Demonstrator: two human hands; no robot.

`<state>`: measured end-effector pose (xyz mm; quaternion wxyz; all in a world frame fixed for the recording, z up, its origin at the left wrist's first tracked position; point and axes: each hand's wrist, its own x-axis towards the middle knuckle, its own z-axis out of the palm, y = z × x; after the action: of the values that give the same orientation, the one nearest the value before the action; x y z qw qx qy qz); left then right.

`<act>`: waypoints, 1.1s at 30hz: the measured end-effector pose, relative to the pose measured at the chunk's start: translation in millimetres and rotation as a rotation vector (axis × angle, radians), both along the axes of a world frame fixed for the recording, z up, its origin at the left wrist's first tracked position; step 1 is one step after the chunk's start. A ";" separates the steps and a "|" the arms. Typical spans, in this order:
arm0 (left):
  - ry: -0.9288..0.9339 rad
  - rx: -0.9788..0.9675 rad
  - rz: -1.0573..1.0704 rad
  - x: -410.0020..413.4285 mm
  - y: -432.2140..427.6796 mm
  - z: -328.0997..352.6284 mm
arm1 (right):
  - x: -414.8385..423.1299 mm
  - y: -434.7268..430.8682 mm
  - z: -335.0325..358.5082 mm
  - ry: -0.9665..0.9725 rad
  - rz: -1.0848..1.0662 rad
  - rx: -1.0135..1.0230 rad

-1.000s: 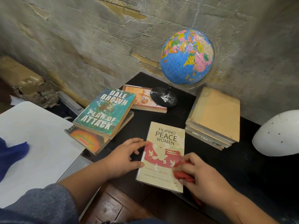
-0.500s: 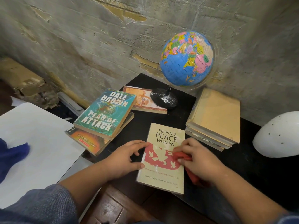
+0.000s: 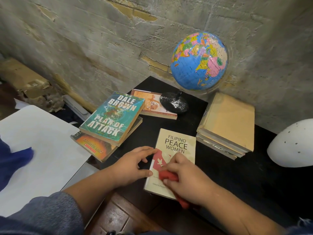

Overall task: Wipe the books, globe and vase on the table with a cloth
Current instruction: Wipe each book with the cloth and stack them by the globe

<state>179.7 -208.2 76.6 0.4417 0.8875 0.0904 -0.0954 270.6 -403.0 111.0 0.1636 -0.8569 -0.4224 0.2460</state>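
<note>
Right hand (image 3: 188,182) gripped the bunched red cloth (image 3: 169,175), fingers curled round it, and pressed it on the Peace Women book (image 3: 177,143). Over the last second the cloth went from the cover's lower right edge up to mid cover, then swept back down toward the left side, so it was mid-stroke. Left hand (image 3: 133,165) stayed put, holding nothing, fingertips and thumb braced on the book's left edge. The book lay flat at the front of the black table (image 3: 220,175) and hadn't shifted. Judged: this cover was nearly done. Dale Brown book (image 3: 112,119), tan stack (image 3: 232,121) and globe (image 3: 199,61) by the wall were untouched in these frames. White rounded object (image 3: 291,143) at right may be the vase, couldn't tell
</note>
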 end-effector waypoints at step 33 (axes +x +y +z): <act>0.073 -0.006 -0.131 0.9 3.7 6.8 | -11.0 11.3 -2.6 -0.210 0.252 0.073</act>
<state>180.5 -204.5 83.4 0.4337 0.8861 0.0480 -0.1564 259.6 -391.7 108.5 0.1171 -0.8116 -0.5500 0.1582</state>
